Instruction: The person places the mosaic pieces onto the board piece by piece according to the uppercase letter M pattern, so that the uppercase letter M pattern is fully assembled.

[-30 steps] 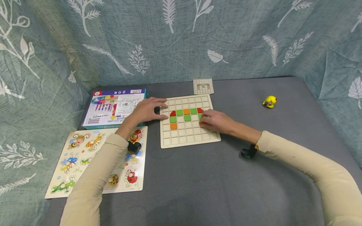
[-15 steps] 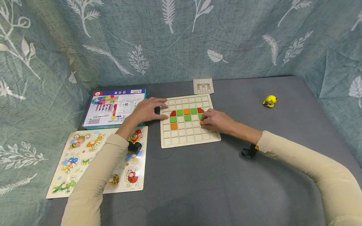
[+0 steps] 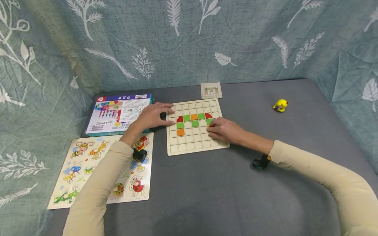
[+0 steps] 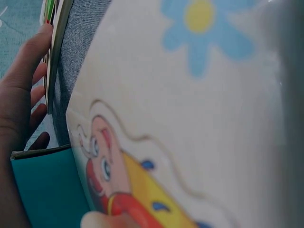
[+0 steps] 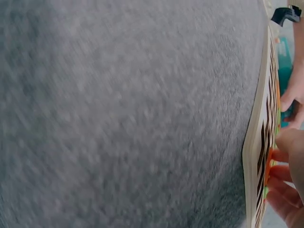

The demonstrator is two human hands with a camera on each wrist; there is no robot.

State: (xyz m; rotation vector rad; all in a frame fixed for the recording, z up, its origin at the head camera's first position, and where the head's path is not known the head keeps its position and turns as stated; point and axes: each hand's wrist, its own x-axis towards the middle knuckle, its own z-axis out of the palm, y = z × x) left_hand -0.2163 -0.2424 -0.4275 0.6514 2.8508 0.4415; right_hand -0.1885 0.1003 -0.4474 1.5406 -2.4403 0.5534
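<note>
A wooden grid board (image 3: pixel 195 143) lies on the dark grey table, with several red, green and orange tiles set in its squares. My left hand (image 3: pixel 154 114) rests at the board's left edge, thumb and fingers apart. In the left wrist view its fingers (image 4: pixel 29 61) touch that edge. Over the right side of the grid, my right hand (image 3: pixel 225 130) pinches an orange tile (image 5: pixel 269 162) at the board's surface, below a green tile (image 3: pixel 209 121). The fingers hide most of this orange tile in the head view. Another orange tile (image 3: pixel 180 132) sits in the left column.
A small pattern card (image 3: pixel 211 90) lies behind the board. To the left are a colourful box (image 3: pixel 103 126) and an insect peg puzzle (image 3: pixel 144 193), partly under the left forearm. A yellow toy duck (image 3: pixel 280 105) stands at the right. A leaf-patterned cloth (image 3: pixel 251 39) hangs behind.
The right hand has shifted slightly at the right side of the grid, its fingers still at the orange tile. The left hand has stayed at the board's edge.
</note>
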